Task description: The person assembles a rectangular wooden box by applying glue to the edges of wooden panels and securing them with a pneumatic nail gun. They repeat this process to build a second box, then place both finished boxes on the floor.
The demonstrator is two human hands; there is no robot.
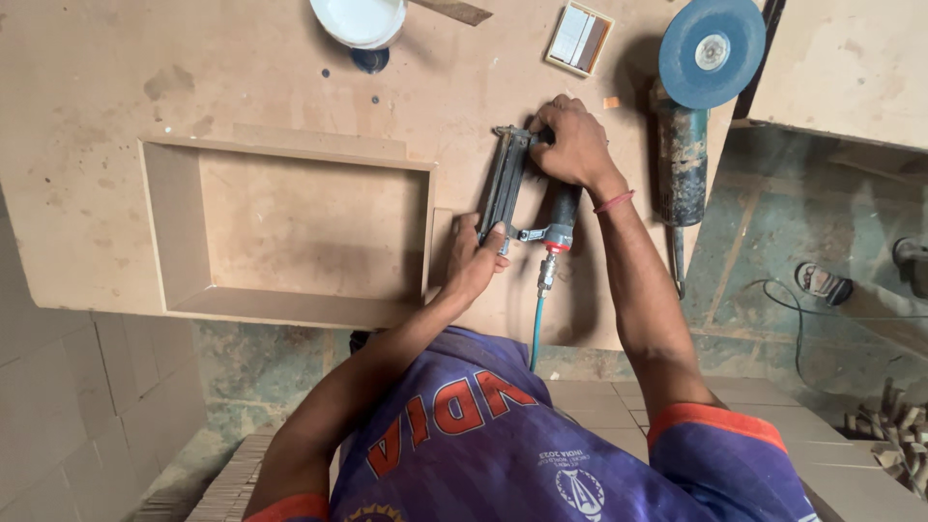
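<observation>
Nearest: purple shirt (483, 435), both forearms reaching out over a big fibreboard worktop (97, 145). A teal air hose (536, 324) runs up from the chest area to a red coupling at the butt of a pneumatic nail gun (517, 184).

The left hand (472, 259) lies on the board just right of the open box frame (290, 227). Its fingers are curled onto the near end of the gun's magazine and its heel is by a thin upright strip (441, 246) that stands against the frame's right wall. I can't tell whether the thumb presses the strip.

The right hand (577, 145) is clamped around the gun's grip near the head, knuckles up. The trigger finger is hidden. The gun lies low and long on the worktop, nose pointing away, just beside the frame's right side.

Step in hand, as I judge it: lining the nailer up along the strip and frame edge, not yet clearly firing. The next move calls for the nose seated square on the joint, the left fingers kept off the nail line, the strip held flush, and slack in the hose.

Further out: an angle grinder (681, 164) with a blue disc (711, 50) lies right of the right wrist, apart from it. At the far edge are a small flat box (578, 37) and a white bowl (360, 19). A sandal (822, 283) lies on the floor off to the right.
</observation>
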